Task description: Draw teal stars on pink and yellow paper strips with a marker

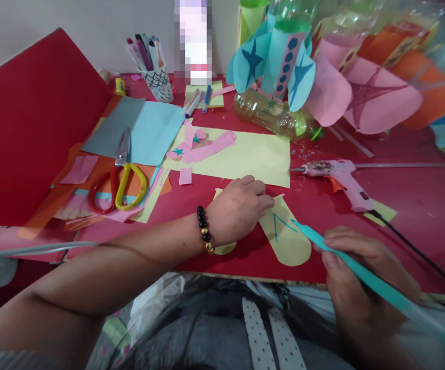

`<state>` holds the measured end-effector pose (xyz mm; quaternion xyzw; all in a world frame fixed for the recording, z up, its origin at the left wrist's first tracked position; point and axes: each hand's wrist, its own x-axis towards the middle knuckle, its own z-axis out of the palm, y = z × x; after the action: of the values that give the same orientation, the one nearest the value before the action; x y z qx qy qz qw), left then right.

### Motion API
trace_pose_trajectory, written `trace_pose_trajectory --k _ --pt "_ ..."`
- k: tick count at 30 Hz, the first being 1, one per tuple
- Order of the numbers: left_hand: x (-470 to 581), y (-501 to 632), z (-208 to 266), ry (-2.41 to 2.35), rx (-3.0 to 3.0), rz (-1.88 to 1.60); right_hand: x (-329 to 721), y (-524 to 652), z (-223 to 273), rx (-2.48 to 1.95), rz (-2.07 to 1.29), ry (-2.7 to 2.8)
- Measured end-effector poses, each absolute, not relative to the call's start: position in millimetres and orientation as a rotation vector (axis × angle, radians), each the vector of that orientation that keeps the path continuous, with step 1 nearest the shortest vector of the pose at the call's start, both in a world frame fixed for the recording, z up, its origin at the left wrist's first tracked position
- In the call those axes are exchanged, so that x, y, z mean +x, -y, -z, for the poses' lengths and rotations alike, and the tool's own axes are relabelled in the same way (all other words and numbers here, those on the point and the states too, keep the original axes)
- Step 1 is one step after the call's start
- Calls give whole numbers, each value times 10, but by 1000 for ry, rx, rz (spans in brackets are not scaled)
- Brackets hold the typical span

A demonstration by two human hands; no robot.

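A pale yellow paper cutout (290, 245) with a rounded end lies near the table's front edge, bearing teal zigzag lines. My left hand (241, 208) is curled with its fingertips at the cutout's upper left corner, gripping it against the table. Beneath my left hand and wrist, a second yellow cutout (225, 248) is partly hidden. My right hand (365, 277) is closed around a teal felt-tip pen (355, 268). The pen's tip touches the first cutout at the end of a drawn line.
Red-and-yellow scissors (124, 172) lie on paper scraps at left, beside a red board (33, 128). A pink glue gun (336, 174) with a black cord rests at right. Behind stand a pen cup (158, 85), a lying plastic bottle (264, 113) and paper-finned bottles (271, 61).
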<state>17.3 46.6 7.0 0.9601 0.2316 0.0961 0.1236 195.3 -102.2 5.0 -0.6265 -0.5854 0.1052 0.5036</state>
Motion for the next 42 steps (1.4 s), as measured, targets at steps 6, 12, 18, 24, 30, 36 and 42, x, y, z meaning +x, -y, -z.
trace_pose_trajectory --k 6,12,18,24,30,36,42 --pt "134 -481 -70 -573 2791 -431 1990 995 -43 -1491 -340 1478" --pt "-37 -222 -392 -495 2867 -147 1992 1010 -32 -1511 -374 1365" --pt "-85 139 -397 -628 2888 -11 1879 999 -111 -1647 -307 1224" --pt "-64 156 -280 -642 2896 -8 1897 974 -152 -1660 -360 1468" --pt "-55 105 -332 -583 3013 96 1994 912 -77 -1511 -376 1753" --pt "-45 89 -341 -535 3043 177 1994 898 -64 -1496 -403 1829" --pt "-47 92 -335 -550 3043 163 1983 896 -67 -1483 -431 1844"
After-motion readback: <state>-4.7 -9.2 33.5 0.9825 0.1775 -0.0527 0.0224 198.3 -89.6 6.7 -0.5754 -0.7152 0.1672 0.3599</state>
